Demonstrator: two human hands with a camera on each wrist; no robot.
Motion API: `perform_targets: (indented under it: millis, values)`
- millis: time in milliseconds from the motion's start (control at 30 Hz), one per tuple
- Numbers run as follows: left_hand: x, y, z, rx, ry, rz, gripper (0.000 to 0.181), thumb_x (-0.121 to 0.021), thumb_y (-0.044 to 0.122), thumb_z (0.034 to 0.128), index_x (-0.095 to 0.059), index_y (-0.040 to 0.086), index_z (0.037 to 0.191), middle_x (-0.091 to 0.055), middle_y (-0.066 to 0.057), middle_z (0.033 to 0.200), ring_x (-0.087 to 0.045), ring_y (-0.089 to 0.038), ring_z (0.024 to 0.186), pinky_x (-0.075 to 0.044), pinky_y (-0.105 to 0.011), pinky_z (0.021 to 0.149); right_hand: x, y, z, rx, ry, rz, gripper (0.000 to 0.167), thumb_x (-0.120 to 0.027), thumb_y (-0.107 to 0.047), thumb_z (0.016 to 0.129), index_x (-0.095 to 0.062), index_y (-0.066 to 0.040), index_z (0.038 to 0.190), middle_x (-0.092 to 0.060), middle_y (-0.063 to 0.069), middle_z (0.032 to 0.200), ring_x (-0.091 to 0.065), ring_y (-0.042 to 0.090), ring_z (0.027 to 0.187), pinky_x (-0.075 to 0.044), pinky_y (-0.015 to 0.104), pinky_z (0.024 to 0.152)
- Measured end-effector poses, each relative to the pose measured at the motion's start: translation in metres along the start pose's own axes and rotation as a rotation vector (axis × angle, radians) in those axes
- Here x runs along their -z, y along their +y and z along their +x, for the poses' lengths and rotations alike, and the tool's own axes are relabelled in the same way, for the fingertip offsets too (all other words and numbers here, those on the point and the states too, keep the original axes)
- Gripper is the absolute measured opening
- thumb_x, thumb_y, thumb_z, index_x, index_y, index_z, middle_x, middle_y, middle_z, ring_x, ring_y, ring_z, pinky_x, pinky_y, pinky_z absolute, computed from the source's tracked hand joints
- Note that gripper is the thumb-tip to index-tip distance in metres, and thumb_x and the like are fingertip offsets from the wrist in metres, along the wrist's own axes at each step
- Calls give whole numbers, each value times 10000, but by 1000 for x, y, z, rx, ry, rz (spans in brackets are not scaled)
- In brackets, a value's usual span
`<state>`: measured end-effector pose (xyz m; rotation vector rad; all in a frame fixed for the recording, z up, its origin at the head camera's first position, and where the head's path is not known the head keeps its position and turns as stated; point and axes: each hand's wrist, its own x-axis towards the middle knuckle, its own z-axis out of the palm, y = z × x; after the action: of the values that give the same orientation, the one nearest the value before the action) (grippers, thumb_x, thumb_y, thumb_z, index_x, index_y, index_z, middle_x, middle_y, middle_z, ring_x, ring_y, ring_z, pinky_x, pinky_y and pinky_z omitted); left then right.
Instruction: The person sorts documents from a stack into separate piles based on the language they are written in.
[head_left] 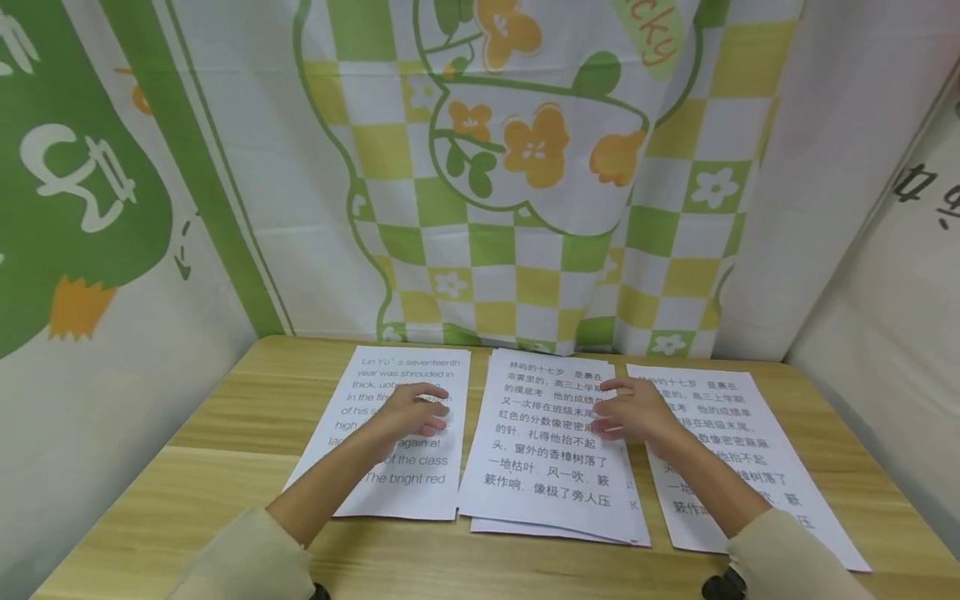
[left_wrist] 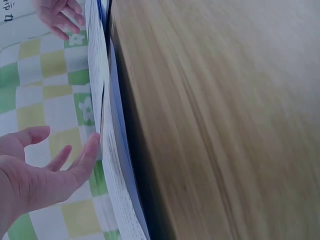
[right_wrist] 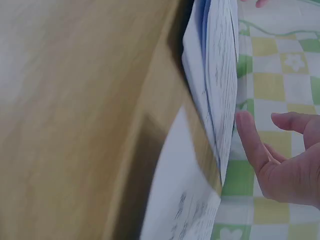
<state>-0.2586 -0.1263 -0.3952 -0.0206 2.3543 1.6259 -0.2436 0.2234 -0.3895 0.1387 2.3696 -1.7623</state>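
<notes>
Three groups of printed paper lie side by side on a wooden table. On the left is a sheet of English text (head_left: 405,492). A stack of Chinese-text sheets (head_left: 547,467) occupies the middle, its lower sheet sticking out at the near edge. To the right lies another Chinese-text sheet (head_left: 757,433), partly covered by the right forearm. My left hand (head_left: 412,412) hovers over the English sheet, fingers loosely bent and holding nothing. Above the middle stack's right edge is my right hand (head_left: 633,408), also holding nothing. Both wrist views show relaxed, spread fingers (left_wrist: 87,160) (right_wrist: 252,142).
The wooden table (head_left: 225,442) backs onto a checkered curtain (head_left: 510,283) with flower prints. Printed fabric walls (head_left: 97,192) enclose the left and right sides. A dark band (head_left: 723,583) shows at the right sleeve.
</notes>
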Motion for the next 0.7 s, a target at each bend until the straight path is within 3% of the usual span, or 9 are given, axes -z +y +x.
perform_targets:
  millis: [233, 500, 700]
  values:
    - [-16, 4, 4, -2, -53, -41, 421, -633, 56, 967, -584, -67, 1366, -673, -252, 1203, -722, -313, 1001, -625, -372, 908, 22, 13, -5, -59, 80, -36, 603, -658, 2, 943, -404, 113, 1478, -713, 284, 1033, -763, 257, 789, -665, 377, 723]
    - [-24, 8, 8, 9, -93, -99, 434, -605, 38, 976, -553, -83, 1390, -653, -272, 1210, -707, -349, 1048, -613, -386, 947, 30, 20, -7, -80, 98, -30, 589, -641, -28, 963, -392, 105, 1480, -692, 280, 1105, -762, 263, 805, -665, 382, 734]
    - [-27, 10, 7, 11, -118, -111, 449, -602, 40, 974, -543, -84, 1401, -655, -264, 1195, -711, -339, 1034, -616, -391, 940, 32, 23, -5, -82, 95, -29, 589, -642, -29, 970, -386, 109, 1482, -725, 244, 1021, -766, 249, 785, -665, 371, 716]
